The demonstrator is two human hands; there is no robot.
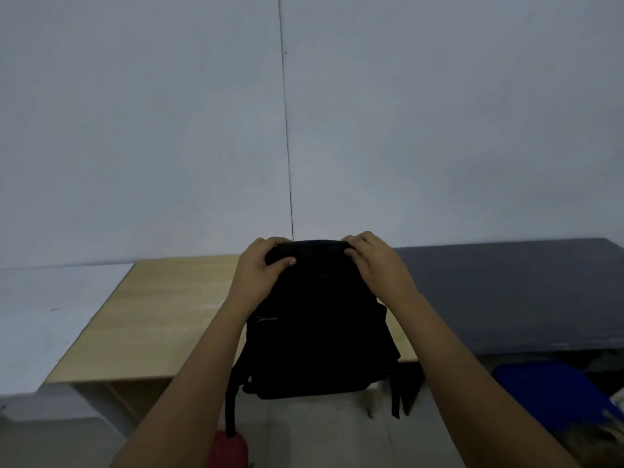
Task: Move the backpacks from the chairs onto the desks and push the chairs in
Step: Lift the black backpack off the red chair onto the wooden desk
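Backpack: I see a black backpack (319, 319) held upright at the centre of my view, its lower edge hanging past the near edge of a desk. I cannot tell whether its base rests on anything.
Straps: two black straps dangle from its lower corners, one at 7 o'clock (231, 400) and one at 5 o'clock (395, 393) of the bag.
Left hand: my left hand (261, 268) is closed around the bag's top left corner, at 11 o'clock of the bag, thumb pressed on the near face and fingers curled over the top.
Right hand: my right hand (373, 261) is closed around the top right corner, at 1 o'clock of the bag, fingers folded over the top edge.
Wooden desk: a light wood desk (152, 315) spreads behind the bag and out towards 9 o'clock.
Dark desk: a dark grey desk (506, 295) sits just beside the wooden one, stretching towards 3 o'clock.
Blue object: something blue (553, 393) lies below the dark desk's near edge at 4 o'clock; too blurred to identify.
Red object: a red shape (229, 449) shows at 6 o'clock, below the left strap, partly hidden by my forearm.
Wall: a pale grey wall (135, 130) fills the upper half, with a thin dark vertical seam running up at 12 o'clock.
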